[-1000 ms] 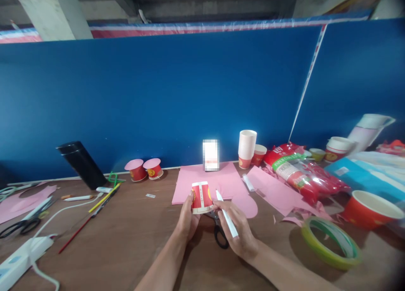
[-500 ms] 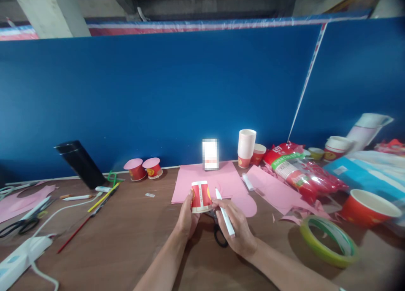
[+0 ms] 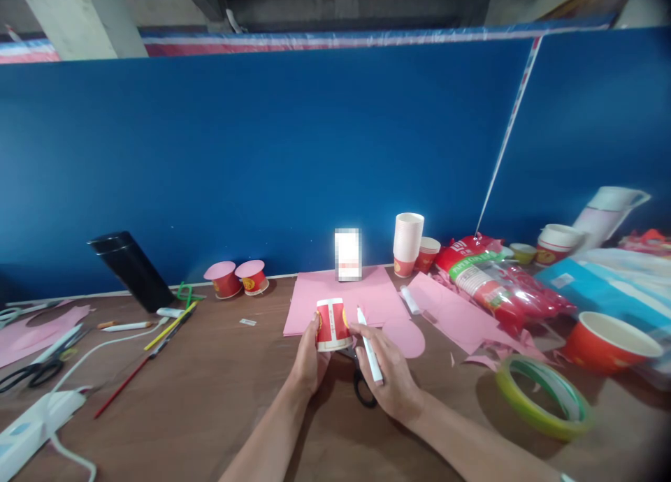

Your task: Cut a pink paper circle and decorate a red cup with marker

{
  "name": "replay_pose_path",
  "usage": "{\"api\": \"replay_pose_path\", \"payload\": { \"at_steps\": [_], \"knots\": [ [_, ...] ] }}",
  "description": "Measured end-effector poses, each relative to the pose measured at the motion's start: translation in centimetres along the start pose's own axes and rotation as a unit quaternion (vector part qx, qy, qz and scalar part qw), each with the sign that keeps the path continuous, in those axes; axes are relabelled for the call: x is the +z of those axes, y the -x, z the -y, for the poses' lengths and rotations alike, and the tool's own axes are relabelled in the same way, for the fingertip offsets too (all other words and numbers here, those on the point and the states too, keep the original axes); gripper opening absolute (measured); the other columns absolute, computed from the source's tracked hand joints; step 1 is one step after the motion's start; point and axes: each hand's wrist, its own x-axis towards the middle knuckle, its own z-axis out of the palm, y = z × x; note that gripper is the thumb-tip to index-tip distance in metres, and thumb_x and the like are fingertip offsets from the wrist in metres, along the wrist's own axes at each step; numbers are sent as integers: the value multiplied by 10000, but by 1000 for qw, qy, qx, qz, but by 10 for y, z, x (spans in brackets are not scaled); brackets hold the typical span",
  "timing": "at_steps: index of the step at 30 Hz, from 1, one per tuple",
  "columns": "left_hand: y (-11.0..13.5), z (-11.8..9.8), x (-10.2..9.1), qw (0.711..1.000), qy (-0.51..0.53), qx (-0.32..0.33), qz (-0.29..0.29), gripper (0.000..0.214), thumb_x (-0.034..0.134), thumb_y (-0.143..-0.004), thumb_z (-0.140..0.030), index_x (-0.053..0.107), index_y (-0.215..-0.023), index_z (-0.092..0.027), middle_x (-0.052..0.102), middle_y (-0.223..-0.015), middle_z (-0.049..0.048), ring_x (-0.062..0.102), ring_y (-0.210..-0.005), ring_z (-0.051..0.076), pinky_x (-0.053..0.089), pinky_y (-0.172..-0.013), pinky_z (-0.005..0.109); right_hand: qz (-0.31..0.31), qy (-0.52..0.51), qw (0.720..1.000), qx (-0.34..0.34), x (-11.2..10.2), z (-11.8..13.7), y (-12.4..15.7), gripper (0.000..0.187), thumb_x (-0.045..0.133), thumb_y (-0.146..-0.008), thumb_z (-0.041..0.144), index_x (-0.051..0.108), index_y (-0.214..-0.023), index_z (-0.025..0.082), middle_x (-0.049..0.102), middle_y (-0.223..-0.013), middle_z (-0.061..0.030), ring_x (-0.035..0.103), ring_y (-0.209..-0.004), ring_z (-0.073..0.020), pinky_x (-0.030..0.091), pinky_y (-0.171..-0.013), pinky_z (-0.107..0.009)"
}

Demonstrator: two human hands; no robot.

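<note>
My left hand (image 3: 308, 360) is closed around the left side of a red and white paper cup (image 3: 332, 326), held upside down with its wide rim low. My right hand (image 3: 391, 377) grips a white marker (image 3: 370, 349), its tip pointing up and away from me. Fingers of that hand are close to the cup's right side; whether they touch it I cannot tell. Under the hands lie black-handled scissors (image 3: 363, 390), partly hidden. Pink paper sheets (image 3: 309, 304) lie just beyond the cup, with a round pink cutout (image 3: 407, 337) to the right.
Two short cups with pink tops (image 3: 224, 279) stand at the back left, near a black bottle (image 3: 131, 272). Stacked paper cups (image 3: 407, 241), a bag of cups (image 3: 493, 279) and a tape roll (image 3: 545, 398) are on the right. A power strip (image 3: 39, 426) sits front left.
The marker in my right hand has tilted slightly, its rear end shifting up and left. The cup and my left hand stay almost in place.
</note>
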Motion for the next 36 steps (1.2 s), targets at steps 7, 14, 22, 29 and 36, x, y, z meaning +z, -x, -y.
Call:
{"api": "replay_pose_path", "payload": {
  "at_steps": [7, 14, 22, 29, 36],
  "knots": [
    [-1, -1, -1, 1000, 0, -6, -7, 312, 633, -852, -403, 695, -997, -134, 760, -967, 82, 703, -945, 257, 497, -961, 395, 23, 9, 1000, 7, 0, -2, 1, 388, 456, -919, 73, 515, -1279, 205, 671, -1187, -117, 649, -1098, -235, 559, -946, -400],
    [-2, 0, -3, 1000, 9, -14, 7, 331, 612, -870, -394, 688, -1038, -120, 755, -1000, 95, 688, -996, 262, 470, -993, 396, 26, 11, 1000, 4, 1, -6, 2, 394, 452, -920, 79, 521, -1284, 212, 681, -1176, -109, 661, -1083, -234, 563, -942, -393],
    [-4, 3, -5, 1000, 3, -13, 19, 363, 589, -885, -443, 691, -1010, -119, 748, -1014, 104, 678, -1021, 267, 458, -999, 399, 30, 11, 999, 5, 1, -6, 2, 395, 459, -915, 78, 522, -1281, 210, 685, -1157, -112, 664, -1066, -237, 572, -920, -398],
    [-2, 0, -3, 1000, -1, -16, 13, 376, 602, -870, -463, 702, -980, -118, 751, -979, 100, 692, -957, 256, 463, -984, 390, 37, 20, 999, -1, 1, -6, 1, 409, 462, -902, 73, 511, -1289, 198, 679, -1174, -118, 653, -1088, -240, 563, -938, -399],
    [-3, 1, -4, 1000, -4, -13, 14, 369, 593, -878, -456, 702, -989, -122, 750, -992, 97, 693, -943, 242, 477, -965, 376, 32, 18, 999, -2, 1, -5, 1, 423, 464, -894, 71, 512, -1292, 208, 682, -1166, -107, 658, -1074, -234, 567, -931, -392]
  ]
}}
